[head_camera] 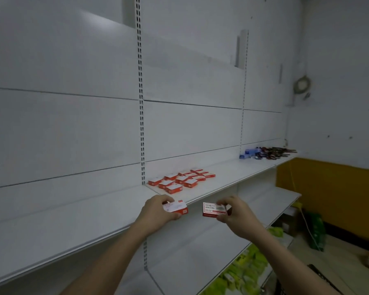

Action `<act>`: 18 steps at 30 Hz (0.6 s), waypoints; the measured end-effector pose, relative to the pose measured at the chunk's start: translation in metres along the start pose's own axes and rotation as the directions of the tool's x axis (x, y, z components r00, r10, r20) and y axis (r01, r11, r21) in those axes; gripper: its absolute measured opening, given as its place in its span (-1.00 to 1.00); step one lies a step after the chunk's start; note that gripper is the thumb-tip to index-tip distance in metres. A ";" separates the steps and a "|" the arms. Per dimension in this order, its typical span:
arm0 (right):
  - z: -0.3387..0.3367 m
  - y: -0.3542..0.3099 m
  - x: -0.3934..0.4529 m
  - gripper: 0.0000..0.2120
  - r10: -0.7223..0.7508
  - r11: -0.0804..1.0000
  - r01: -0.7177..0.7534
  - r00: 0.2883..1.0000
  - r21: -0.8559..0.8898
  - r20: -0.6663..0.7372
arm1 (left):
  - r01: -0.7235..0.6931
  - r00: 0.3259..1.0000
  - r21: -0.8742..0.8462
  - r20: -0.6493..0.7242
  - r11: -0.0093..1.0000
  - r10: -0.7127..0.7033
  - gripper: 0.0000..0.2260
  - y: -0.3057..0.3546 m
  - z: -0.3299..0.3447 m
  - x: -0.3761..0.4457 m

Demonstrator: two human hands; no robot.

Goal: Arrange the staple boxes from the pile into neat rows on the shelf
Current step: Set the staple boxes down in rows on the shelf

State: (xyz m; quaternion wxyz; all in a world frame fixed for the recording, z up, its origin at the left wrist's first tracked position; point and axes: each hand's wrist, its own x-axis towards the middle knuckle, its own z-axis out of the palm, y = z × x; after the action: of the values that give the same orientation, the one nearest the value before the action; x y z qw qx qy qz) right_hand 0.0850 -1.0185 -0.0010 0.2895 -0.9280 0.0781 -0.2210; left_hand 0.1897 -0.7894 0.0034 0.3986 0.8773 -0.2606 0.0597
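Note:
My left hand (157, 211) grips a red and white staple box (176, 208) just in front of the white shelf's (222, 177) front edge. My right hand (232, 213) pinches a second staple box (213, 209), tilted with its printed face toward me, a little to the right of the first. Farther back on the shelf, several red and white staple boxes (180, 180) lie in rows near the slotted upright.
A slotted metal upright (141, 124) divides the back panels. Blue items and dark scissors-like tools (266, 153) lie at the shelf's far right end. Lower shelves hold yellow-green packets (247, 269). An orange wall panel (328, 188) and a floor with bags are on the right.

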 end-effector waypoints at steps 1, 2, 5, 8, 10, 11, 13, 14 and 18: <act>0.001 0.011 0.012 -0.66 -0.001 1.000 0.001 1.000 -0.011 0.005 | 0.008 1.000 -0.016 -0.016 1.000 -0.009 -0.51 -0.004 0.010 0.013; 0.002 0.021 0.024 -0.67 -0.001 1.000 0.001 1.000 -0.019 0.009 | 0.018 0.999 -0.037 -0.031 0.999 -0.020 -0.50 -0.009 0.020 0.026; 0.004 0.048 0.064 -0.68 0.004 0.998 0.000 0.998 -0.064 0.055 | 0.034 0.995 -0.101 -0.088 0.994 -0.043 -0.51 -0.018 0.046 0.066; 0.009 0.074 0.106 -0.68 0.003 0.997 0.004 0.996 -0.074 0.090 | 0.047 0.987 -0.115 -0.150 0.992 -0.064 -0.53 -0.025 0.073 0.098; 0.014 0.090 0.134 -0.67 -0.002 0.999 0.006 0.996 -0.048 0.091 | 0.071 0.977 -0.112 -0.191 0.991 -0.092 -0.57 -0.029 0.086 0.115; 0.017 0.098 0.147 -0.66 -0.003 0.999 0.007 0.995 -0.041 0.097 | 0.092 0.973 -0.093 -0.202 0.991 -0.109 -0.58 -0.031 0.092 0.121; 0.024 0.112 0.170 -0.65 -0.021 0.999 0.024 0.992 -0.029 0.125 | 0.134 0.967 -0.040 -0.213 0.990 -0.140 -0.58 -0.036 0.102 0.133; 0.027 0.119 0.183 -0.66 -0.036 0.999 0.039 0.991 -0.019 0.132 | 0.153 0.964 -0.020 -0.218 0.988 -0.154 -0.58 -0.038 0.105 0.140; 0.035 0.143 0.236 -0.77 -0.109 0.994 0.108 0.985 0.016 0.137 | 0.217 0.945 -0.001 -0.251 0.976 -0.210 -0.64 -0.047 0.117 0.162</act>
State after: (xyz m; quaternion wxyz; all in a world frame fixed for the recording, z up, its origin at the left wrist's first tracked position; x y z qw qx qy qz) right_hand 0.3088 -1.1832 -0.0220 0.2857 -0.9427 0.0062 -0.1723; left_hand 0.3406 -0.9156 -0.0559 0.4206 0.8911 -0.1109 0.1296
